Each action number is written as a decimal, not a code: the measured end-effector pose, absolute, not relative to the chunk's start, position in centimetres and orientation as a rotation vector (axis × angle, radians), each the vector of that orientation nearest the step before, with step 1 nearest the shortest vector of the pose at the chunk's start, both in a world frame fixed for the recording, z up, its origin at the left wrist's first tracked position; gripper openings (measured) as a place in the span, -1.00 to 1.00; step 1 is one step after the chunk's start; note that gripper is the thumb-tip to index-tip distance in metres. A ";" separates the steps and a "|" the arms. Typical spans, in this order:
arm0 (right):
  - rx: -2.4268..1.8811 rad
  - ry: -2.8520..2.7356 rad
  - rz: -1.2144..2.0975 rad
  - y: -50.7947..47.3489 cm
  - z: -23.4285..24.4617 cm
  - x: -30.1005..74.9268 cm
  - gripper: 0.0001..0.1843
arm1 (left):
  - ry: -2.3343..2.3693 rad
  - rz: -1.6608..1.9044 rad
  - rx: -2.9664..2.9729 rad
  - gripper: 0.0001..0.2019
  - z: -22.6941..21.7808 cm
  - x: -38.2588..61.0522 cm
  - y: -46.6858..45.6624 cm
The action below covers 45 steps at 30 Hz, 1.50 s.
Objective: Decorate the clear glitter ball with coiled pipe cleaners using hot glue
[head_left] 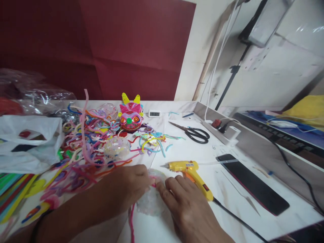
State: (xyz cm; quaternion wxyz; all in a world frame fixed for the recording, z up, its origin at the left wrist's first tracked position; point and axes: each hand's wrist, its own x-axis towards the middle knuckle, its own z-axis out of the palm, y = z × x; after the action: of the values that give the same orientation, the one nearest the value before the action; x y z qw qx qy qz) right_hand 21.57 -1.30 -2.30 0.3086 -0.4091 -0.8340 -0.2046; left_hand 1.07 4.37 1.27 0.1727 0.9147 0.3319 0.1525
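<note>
A clear, speckled plastic ball [151, 204] is between my hands on the white table. My left hand [130, 184] is closed, pinching a pink pipe cleaner [132, 224] against the top of the ball; its loose end hangs down beside my left wrist. From the other side, my right hand [183, 200] grips the ball with bent fingers, a fingertip close to the pinched pink piece. Just beyond my right hand lies a yellow hot glue gun [186, 166], its nozzle pointing left. Part of the ball is hidden by my fingers.
Tangled pipe cleaners [76, 148] spread over the left, with another speckled ball [116, 147] among them. A decorated lion-like head [130, 116] stands behind. Black-handled scissors [194, 133], a small digital clock [154, 113], a phone [253, 184], tweezers [243, 194] and a power strip [217, 130] are also around.
</note>
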 end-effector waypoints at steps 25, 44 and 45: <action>-1.141 -2.357 -0.339 -2.2 -1.9 23.0 -0.75 | 0.996 0.388 2.385 -0.30 -0.5 1.7 2.3; -1.149 -2.411 -0.275 -2.4 -1.7 23.6 -0.67 | 1.131 0.491 2.410 -0.43 -1.2 1.1 0.7; -1.154 -2.413 -0.253 -2.4 -1.7 23.6 -0.67 | 1.089 0.541 2.452 -0.59 -0.9 1.0 1.1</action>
State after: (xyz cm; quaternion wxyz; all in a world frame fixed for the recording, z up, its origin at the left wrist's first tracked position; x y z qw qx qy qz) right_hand 23.63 -2.36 -1.66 0.2257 -0.4185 -0.8749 -0.0919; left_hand 0.96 1.10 -0.87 0.2009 0.8775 0.3899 0.1938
